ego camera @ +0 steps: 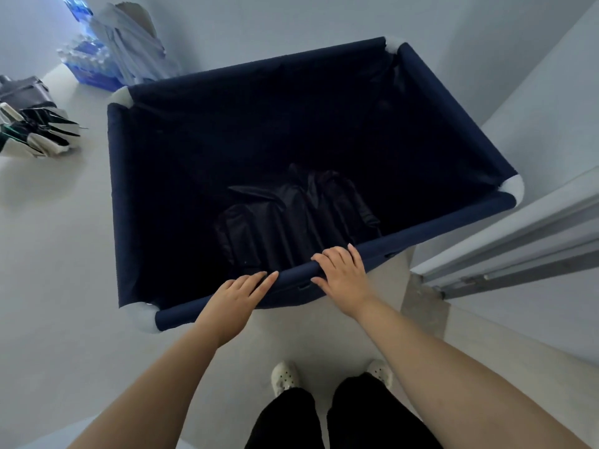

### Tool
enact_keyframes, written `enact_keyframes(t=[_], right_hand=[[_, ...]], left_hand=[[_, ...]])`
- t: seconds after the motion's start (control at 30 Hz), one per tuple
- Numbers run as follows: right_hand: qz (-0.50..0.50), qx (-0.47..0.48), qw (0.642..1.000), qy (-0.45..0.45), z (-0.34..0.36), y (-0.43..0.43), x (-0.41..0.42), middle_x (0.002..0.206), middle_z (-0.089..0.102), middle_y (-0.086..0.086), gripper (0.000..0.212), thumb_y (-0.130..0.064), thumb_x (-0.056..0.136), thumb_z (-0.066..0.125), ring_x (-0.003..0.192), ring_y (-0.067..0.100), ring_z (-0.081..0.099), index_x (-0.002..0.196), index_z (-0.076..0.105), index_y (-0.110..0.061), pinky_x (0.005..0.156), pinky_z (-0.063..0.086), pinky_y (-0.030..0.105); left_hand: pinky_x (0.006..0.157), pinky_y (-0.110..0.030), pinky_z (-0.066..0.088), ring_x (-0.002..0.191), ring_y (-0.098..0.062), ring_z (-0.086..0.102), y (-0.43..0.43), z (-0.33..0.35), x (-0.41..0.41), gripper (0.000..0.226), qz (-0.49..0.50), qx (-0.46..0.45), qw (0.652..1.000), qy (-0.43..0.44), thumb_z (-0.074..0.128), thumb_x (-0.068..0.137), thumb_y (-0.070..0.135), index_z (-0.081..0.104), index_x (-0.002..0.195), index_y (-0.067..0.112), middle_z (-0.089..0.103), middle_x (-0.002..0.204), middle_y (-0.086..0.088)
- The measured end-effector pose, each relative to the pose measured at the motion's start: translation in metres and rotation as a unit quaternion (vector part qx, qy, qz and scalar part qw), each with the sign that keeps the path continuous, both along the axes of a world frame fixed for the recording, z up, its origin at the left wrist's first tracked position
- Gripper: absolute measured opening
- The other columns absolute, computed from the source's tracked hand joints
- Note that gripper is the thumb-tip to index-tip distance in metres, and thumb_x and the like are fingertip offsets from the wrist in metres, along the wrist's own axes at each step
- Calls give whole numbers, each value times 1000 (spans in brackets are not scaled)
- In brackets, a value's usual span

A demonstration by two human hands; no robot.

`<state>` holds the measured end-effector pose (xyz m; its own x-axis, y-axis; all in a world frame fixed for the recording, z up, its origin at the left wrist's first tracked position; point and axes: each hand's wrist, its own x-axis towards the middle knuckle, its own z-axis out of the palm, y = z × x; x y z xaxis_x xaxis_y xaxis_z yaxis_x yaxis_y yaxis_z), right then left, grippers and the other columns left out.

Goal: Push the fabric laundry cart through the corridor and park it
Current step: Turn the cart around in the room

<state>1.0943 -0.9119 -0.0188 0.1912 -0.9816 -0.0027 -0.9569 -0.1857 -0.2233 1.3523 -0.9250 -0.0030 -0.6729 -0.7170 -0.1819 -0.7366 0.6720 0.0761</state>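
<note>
The navy fabric laundry cart point(123, 205) fills the middle of the head view, with white corner joints and a padded rim. Dark folded cloth point(291, 215) lies at its bottom. My left hand point(236, 296) rests on the near rim bar, fingers laid over the top of it. My right hand point(343, 277) sits a little farther right on the same bar, fingers curled over it. My legs and white shoes show below, right behind the cart.
A door frame and track point(505, 254) stand close on the right of the cart. At the far left are packs of water bottles point(87, 63), a pale bag point(129, 43) and a dark bag with gloves point(35, 124) on the floor. A white wall lies ahead.
</note>
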Motion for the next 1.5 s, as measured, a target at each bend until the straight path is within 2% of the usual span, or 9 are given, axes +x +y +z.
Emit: enact_keyframes(t=[0.2, 0.4, 0.6, 0.87, 1.0, 1.13, 1.2, 1.33, 1.5], right_hand=[[-2, 13, 1000, 7, 0, -7, -10, 117, 55, 3, 42, -41, 88, 54, 118, 24, 47, 123, 50, -18, 115, 17, 45], [8, 4, 1000, 1, -4, -17, -42, 115, 56, 2, 40, -40, 87, 53, 117, 23, 48, 120, 50, -18, 113, 12, 41], [18, -7, 1000, 16, -4, -33, -84, 111, 58, 1, 39, -41, 84, 55, 112, 23, 52, 117, 51, -19, 110, 17, 40], [20, 4, 999, 44, -1, -52, -131, 115, 55, 1, 39, -40, 87, 49, 115, 22, 48, 120, 47, -20, 112, 14, 39], [-1, 11, 999, 38, 1, -55, -143, 120, 54, 1, 43, -40, 86, 57, 121, 22, 44, 122, 47, -20, 115, 15, 42], [-63, 29, 997, 34, 4, -57, -136, 127, 52, 5, 53, -38, 80, 68, 129, 25, 39, 125, 49, -16, 116, 15, 47], [-110, 33, 993, 23, 6, -56, -123, 131, 51, 8, 54, -30, 78, 70, 133, 28, 35, 125, 50, -13, 116, 12, 48], [-165, 10, 986, -12, 7, -44, -72, 134, 50, 11, 50, -4, 75, 62, 135, 30, 33, 123, 51, -9, 116, 10, 45], [-222, 12, 975, -18, 8, -31, 15, 132, 52, 14, 45, 0, 75, 59, 135, 32, 33, 120, 54, -5, 117, 8, 45]], left_hand=[[80, -35, 55, 101, -26, 61, -13, -6, -3, 90, -73, -11, 997, 10, 73, 63, 5, 28, 142, 8, 59, 124, -13], [81, -35, 54, 100, -25, 61, -19, -7, -35, 83, -62, -7, 998, 26, 71, 68, 10, 30, 141, 8, 60, 123, -13], [79, -31, 54, 99, -21, 62, -30, -3, -76, 83, -60, 10, 998, 31, 73, 68, 17, 33, 140, 9, 61, 122, -9], [83, -32, 53, 104, -22, 59, -42, -7, -125, 84, -43, 30, 998, 30, 68, 72, 12, 23, 143, 8, 56, 128, -11], [89, -32, 50, 112, -23, 55, -46, -7, -138, 89, -51, 43, 997, 42, 66, 73, 8, 13, 145, 7, 48, 138, -13], [102, -34, 38, 127, -24, 38, -54, -11, -140, 93, -97, 60, 993, 34, 52, 84, 6, -21, 140, 12, 19, 154, -12], [106, -34, 32, 133, -23, 29, -62, -15, -133, 91, -134, 57, 989, 36, 46, 89, 7, -31, 136, 15, 6, 157, -11], [108, -32, 30, 137, -23, 21, -71, -17, -112, 79, -193, 68, 978, 42, 41, 95, 18, -26, 138, 17, -3, 157, -12], [113, -30, 15, 141, -20, 10, -82, -10, -73, 70, -275, 105, 953, 68, 42, 94, 22, -3, 146, 15, -7, 157, -9]])
